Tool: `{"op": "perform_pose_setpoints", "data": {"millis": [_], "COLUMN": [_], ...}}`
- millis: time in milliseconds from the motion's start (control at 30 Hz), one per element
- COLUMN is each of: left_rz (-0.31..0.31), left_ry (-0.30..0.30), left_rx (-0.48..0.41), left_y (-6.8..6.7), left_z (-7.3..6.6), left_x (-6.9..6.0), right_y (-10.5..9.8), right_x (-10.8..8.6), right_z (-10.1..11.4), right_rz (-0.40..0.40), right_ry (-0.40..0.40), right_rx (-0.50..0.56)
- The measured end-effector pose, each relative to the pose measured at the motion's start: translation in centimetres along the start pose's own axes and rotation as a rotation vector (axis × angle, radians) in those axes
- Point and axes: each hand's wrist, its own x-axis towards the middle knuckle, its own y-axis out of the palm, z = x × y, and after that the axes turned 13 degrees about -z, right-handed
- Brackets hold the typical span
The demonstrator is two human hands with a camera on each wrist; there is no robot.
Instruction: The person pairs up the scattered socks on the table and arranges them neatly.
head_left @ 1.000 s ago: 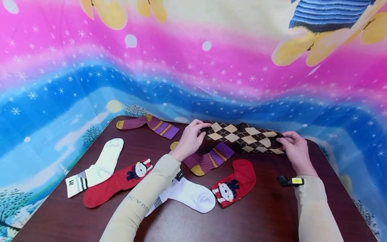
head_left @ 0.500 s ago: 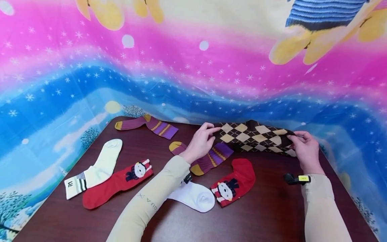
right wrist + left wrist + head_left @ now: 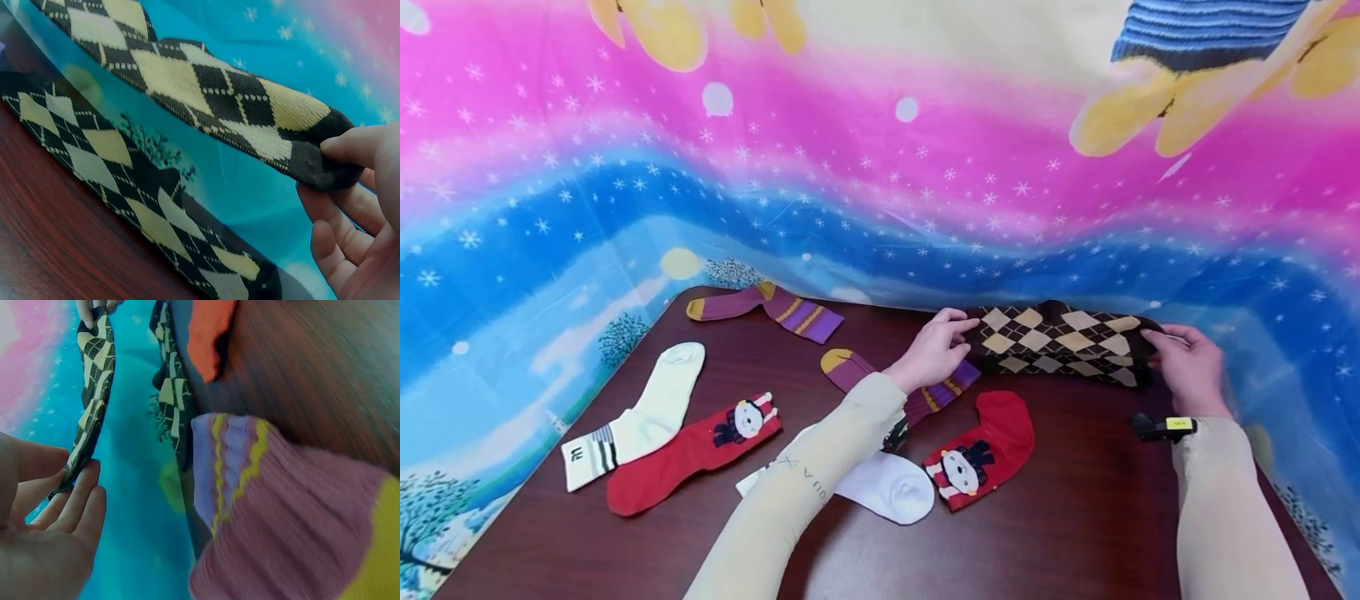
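Observation:
A brown-and-beige argyle sock (image 3: pixel 1052 330) is stretched between my hands over the far right of the table. My left hand (image 3: pixel 934 350) pinches its left end. At the other end, my right hand (image 3: pixel 1193 371) pinches the dark tip between thumb and fingers, as the right wrist view confirms. Below the held sock, a matching argyle sock (image 3: pixel 94 165) lies along the table's far edge, apart from it in the right wrist view. Under my left wrist is a purple-and-yellow striped sock (image 3: pixel 275 506), partly hidden by the forearm in the head view.
Another purple striped sock (image 3: pixel 805 318) lies at the back left. Left of centre are a white sock (image 3: pixel 662 400) and a red sock (image 3: pixel 662 475). Nearer the middle lie a second white sock (image 3: pixel 895 492), partly covered by my sleeve, and a second red sock (image 3: pixel 1000 433). A printed cloth (image 3: pixel 850 183) hangs behind the table.
Both hands have moved to the right, carrying the stretched argyle sock with them. My left forearm now covers more of the purple striped sock in the middle. The loose socks stay put.

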Motion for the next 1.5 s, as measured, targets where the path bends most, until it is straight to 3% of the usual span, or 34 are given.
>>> {"op": "perform_pose_setpoints", "data": {"millis": [367,533,700,800,1000,1167,1500], "left_rz": [0.09,0.109,0.102,0.104,0.168,0.222,0.252], "left_ry": [-0.1,-0.185,-0.238,-0.232,-0.196,-0.192,-0.175], "left_rx": [-0.079,-0.121,-0.151,-0.15,-0.108,-0.031,0.137], "left_y": [3.1,3.9,4.1,4.1,4.4,4.7,5.3], "left_z": [-0.9,-0.4,0.2,0.5,0.8,0.8,0.6], "left_x": [1.9,2.1,1.8,1.6,1.3,1.2,1.2], "right_y": [-1.1,-1.6,-1.6,-1.6,-1.8,-2.1,-2.7], "right_x": [2.0,2.4,2.2,2.1,2.2,2.1,1.8], "right_z": [-0.4,-0.7,-1.2,-1.6,-2.5,-3.2,-3.6], "right_rz": [-0.131,-0.121,-0.089,-0.079,-0.071,0.002,0.079], "right_ry": [0.134,0.167,0.146,0.139,0.152,0.172,0.043], "right_rx": [-0.057,-0.112,-0.158,-0.167,-0.267,-0.338,-0.507]}}
